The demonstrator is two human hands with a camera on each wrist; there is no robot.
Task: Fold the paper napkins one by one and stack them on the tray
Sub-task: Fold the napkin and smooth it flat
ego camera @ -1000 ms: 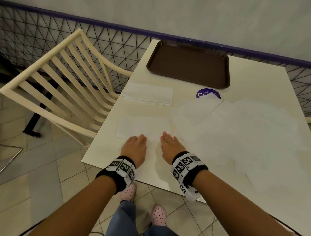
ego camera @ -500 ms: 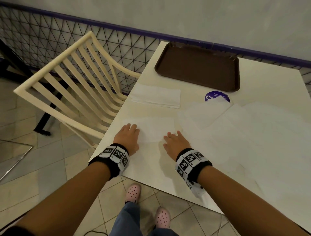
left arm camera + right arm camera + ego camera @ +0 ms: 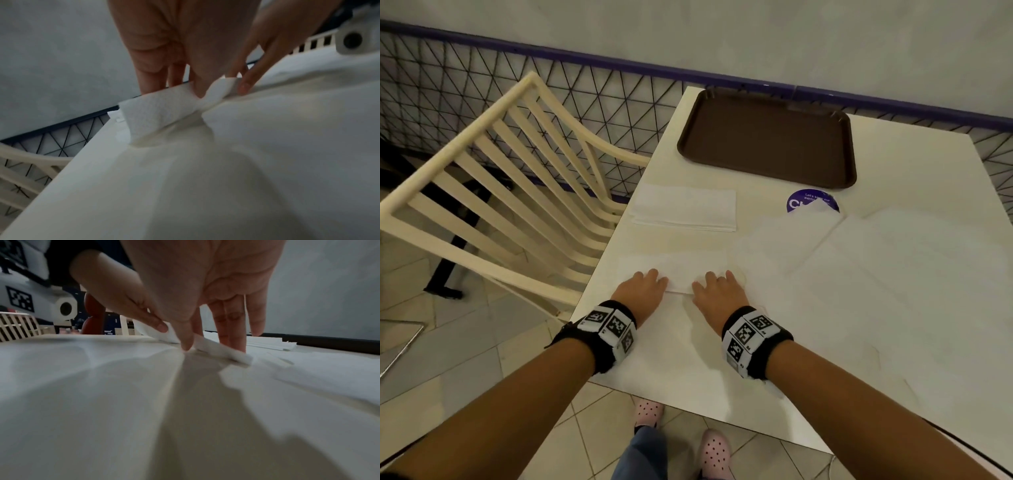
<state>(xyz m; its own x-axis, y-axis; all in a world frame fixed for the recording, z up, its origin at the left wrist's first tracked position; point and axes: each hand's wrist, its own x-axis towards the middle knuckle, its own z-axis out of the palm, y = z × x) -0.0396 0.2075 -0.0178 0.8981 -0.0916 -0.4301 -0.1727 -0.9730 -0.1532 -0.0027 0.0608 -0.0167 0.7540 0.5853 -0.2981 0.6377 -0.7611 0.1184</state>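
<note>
A white paper napkin (image 3: 685, 272), folded into a strip, lies near the table's front left edge. My left hand (image 3: 650, 279) is on its near left edge and my right hand (image 3: 717, 279) on its near right edge. In the left wrist view, the left hand (image 3: 205, 87) pinches the lifted edge of the napkin (image 3: 156, 112) between thumb and fingers. The right wrist view has the right hand (image 3: 179, 334) pinching the napkin (image 3: 222, 348) the same way. The brown tray (image 3: 767, 137) sits at the far side with nothing in it.
A stack of folded napkins (image 3: 685, 209) lies between the tray and my hands. Several unfolded napkins (image 3: 893, 274) cover the table's right half, partly over a purple sticker (image 3: 812, 201). A cream slatted chair (image 3: 517, 178) stands against the table's left edge.
My hands slid apart along the napkin's near edge, then drew somewhat closer again. They now pinch that edge, which is lifted off the table.
</note>
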